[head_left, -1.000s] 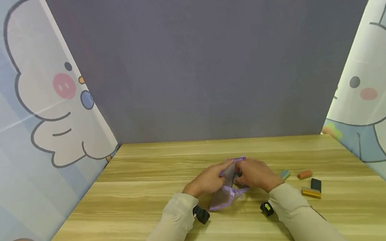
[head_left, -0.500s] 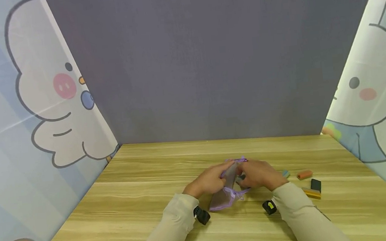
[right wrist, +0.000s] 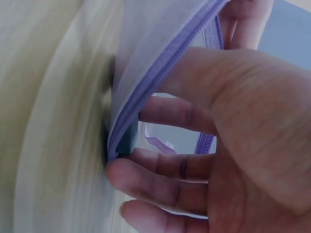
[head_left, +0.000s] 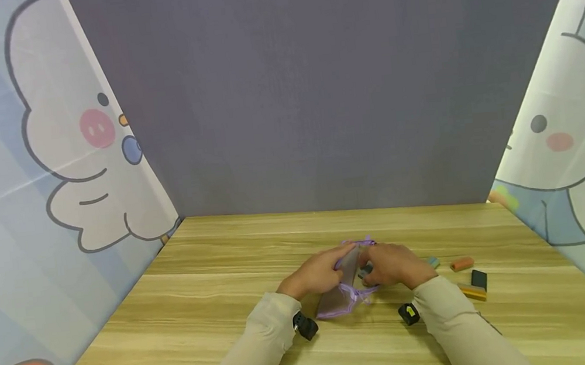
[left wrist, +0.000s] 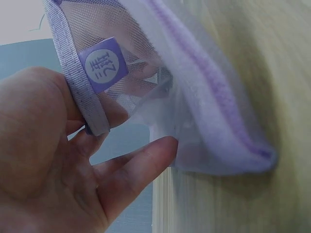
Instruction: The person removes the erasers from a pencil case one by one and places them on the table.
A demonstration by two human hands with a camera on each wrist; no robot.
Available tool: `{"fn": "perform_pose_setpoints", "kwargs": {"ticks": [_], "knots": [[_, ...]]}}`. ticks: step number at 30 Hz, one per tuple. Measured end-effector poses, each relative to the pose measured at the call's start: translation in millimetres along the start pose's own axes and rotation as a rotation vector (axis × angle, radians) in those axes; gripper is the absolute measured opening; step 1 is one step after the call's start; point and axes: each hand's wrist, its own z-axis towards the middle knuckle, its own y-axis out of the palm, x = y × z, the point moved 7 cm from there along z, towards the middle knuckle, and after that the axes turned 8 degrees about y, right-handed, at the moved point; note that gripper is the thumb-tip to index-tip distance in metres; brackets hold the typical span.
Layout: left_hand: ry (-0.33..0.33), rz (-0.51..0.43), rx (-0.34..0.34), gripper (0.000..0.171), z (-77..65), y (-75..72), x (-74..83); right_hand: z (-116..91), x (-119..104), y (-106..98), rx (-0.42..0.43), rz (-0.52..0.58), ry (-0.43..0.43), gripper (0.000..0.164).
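A purple-edged mesh zipper pouch (head_left: 334, 303) lies between both hands with its mouth spread. My left hand (head_left: 314, 272) pinches one rim, where a purple label (left wrist: 103, 64) is sewn on. The right hand (head_left: 394, 264) reaches into the mouth from the other side, thumb and fingers apart. A dark blue-green block (right wrist: 128, 140) sits at the pouch's zipper edge (right wrist: 160, 73), among the right fingers (right wrist: 177, 114). Some right fingertips are hidden behind that edge, so whether they grip the block is unclear.
Right of the pouch lie a pale blue-green piece (head_left: 433, 262), partly behind the right hand, an orange block (head_left: 462, 263), a black piece (head_left: 479, 280) and a yellow-orange block (head_left: 475, 292). A grey panel (head_left: 305, 99) stands behind the wooden table (head_left: 204, 308).
My right hand has drawn back slightly to the right, and the dark block in the pouch mouth shows more. The left hand keeps its hold on the rim.
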Motion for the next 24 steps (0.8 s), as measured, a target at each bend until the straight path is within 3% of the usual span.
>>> {"fn": "perform_pose_setpoints", "kwargs": {"ticks": [12,24], "knots": [[0.003,0.079,0.019,0.071,0.4,-0.7,1.8,1.2,0.9,-2.8,0.014,0.019,-0.022,0.027],[-0.002,0.087,0.016,0.073,1.4,-0.1,0.2,3.3,5.9,-4.0,0.031,0.05,-0.01,0.027]]}}
